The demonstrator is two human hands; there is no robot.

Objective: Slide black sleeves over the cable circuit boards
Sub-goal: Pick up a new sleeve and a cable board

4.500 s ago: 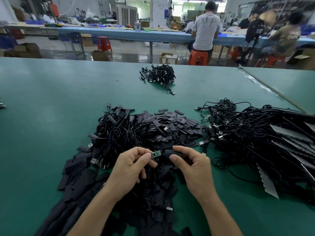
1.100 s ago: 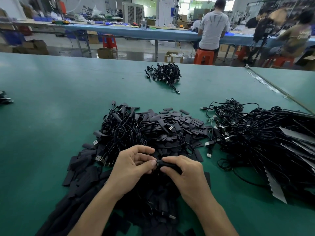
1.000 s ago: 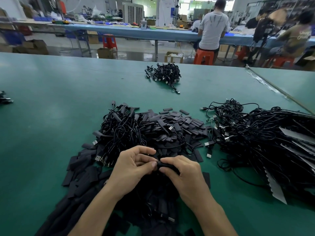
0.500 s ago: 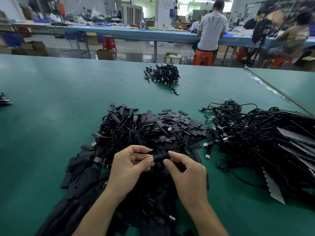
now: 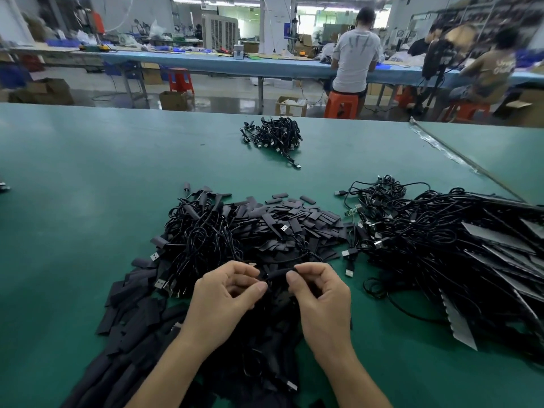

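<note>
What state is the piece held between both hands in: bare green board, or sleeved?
Sleeved, it seems: the left hand and right hand pinch the ends of a black sleeve, with no green board showing.

A: How are the arms placed?
B: Both bare forearms rise from the lower edge and angle toward each other.
A: And the hands?
B: The left hand [image 5: 226, 295] and the right hand [image 5: 321, 298] are close together, palms turned inward and fingers curled. Thumb and forefinger of each pinch one end of a black sleeve [image 5: 276, 273] stretched between them.
</note>
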